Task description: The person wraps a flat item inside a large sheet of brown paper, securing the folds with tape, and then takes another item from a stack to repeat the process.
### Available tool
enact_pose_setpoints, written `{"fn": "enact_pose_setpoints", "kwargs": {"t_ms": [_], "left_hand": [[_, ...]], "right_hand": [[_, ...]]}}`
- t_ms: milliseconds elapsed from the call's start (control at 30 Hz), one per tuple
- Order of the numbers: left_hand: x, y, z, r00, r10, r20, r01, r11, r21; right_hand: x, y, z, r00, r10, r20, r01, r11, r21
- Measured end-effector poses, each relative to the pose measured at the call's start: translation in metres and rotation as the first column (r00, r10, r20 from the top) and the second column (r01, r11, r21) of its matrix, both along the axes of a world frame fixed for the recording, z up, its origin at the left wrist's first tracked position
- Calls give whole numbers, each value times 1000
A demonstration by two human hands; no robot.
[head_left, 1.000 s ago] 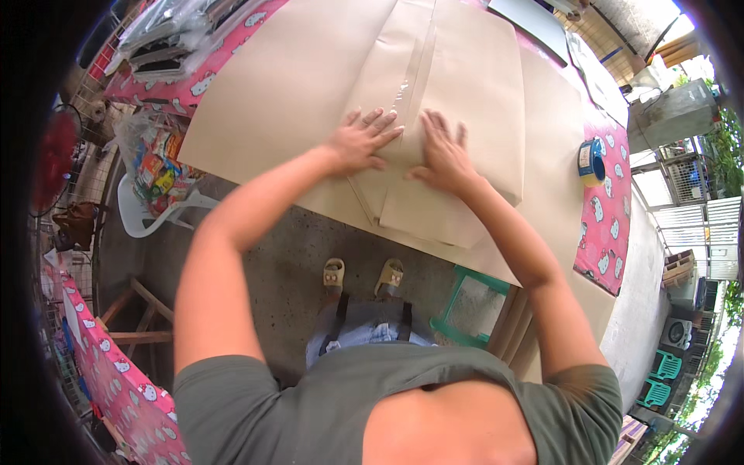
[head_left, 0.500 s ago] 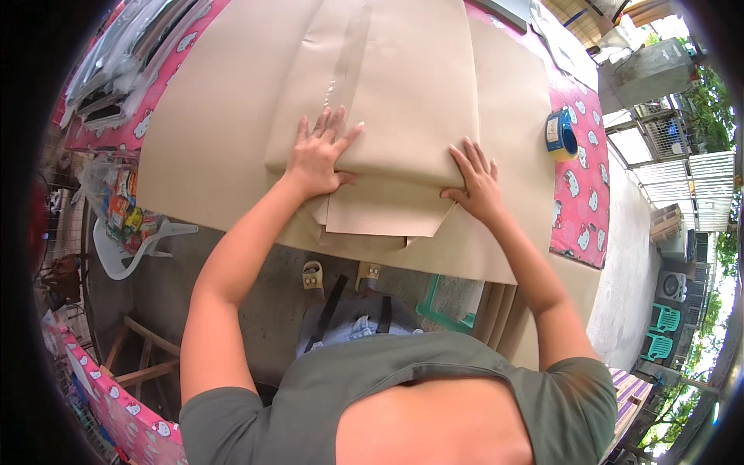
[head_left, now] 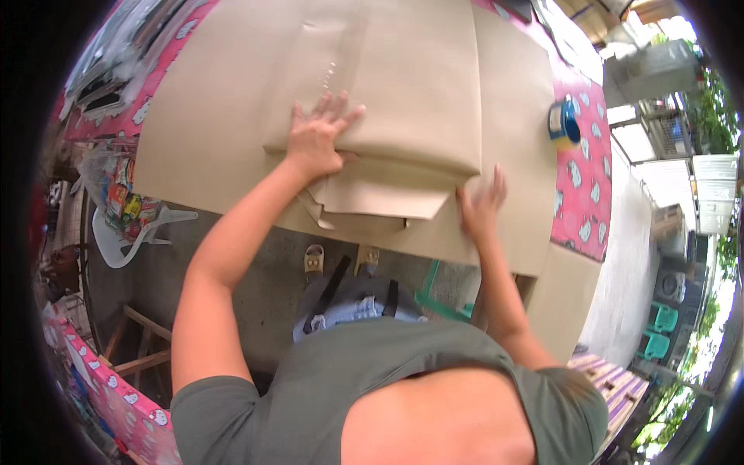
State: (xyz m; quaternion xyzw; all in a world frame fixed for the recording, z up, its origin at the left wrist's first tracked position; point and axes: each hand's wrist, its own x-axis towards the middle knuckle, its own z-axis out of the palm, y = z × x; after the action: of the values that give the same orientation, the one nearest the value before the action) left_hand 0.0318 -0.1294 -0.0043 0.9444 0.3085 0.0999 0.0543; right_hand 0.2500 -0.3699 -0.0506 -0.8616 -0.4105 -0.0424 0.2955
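Observation:
A flat parcel wrapped in brown paper [head_left: 411, 93] lies before me, with a strip of clear tape [head_left: 329, 74] running along its top. At its near end a folded paper flap [head_left: 380, 198] sticks out toward me, tapered at the sides. My left hand [head_left: 316, 143] rests flat on the parcel's near left part, fingers spread and thumb along the near edge. Beside the near right corner is my right hand [head_left: 482, 205], partly blurred, its fingers apart and its thumb close to the flap's side. Neither hand holds anything.
Brown sheet [head_left: 209, 116] lies under the parcel over a pink patterned table cover [head_left: 585, 186]. A blue tape roll [head_left: 563, 124] stands at the right. Plastic-wrapped items [head_left: 116, 77] lie far left. A white chair [head_left: 116, 240] with colourful packets stands below them.
My right hand has slid off the parcel's near right corner, toward me and slightly right. My left hand stays on the parcel. The view has shifted a little.

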Motion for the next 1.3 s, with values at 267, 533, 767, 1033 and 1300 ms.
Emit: {"fn": "enact_pose_setpoints", "kwargs": {"t_ms": [267, 533, 767, 1033, 1300], "left_hand": [[-3, 19, 11, 983, -186, 4, 184, 968, -173], [-55, 79, -2, 822, 91, 562, 483, 411, -774], [-55, 45, -16, 786, 150, 599, 183, 871, -457], [-42, 19, 5, 625, 747, 225, -583, 639, -502], [-29, 30, -35, 519, 774, 363, -485, 616, -621]], "right_hand": [[-14, 57, 35, 849, 487, 207, -522, 834, 179], [-13, 80, 67, 935, 253, -247, -247, 967, 55], [-2, 109, 92, 973, 162, -163, -212, 906, -367], [-5, 150, 58, 931, 351, 94, -308, 899, -310], [-40, 274, 48, 810, 538, 232, -553, 833, -4]]}}
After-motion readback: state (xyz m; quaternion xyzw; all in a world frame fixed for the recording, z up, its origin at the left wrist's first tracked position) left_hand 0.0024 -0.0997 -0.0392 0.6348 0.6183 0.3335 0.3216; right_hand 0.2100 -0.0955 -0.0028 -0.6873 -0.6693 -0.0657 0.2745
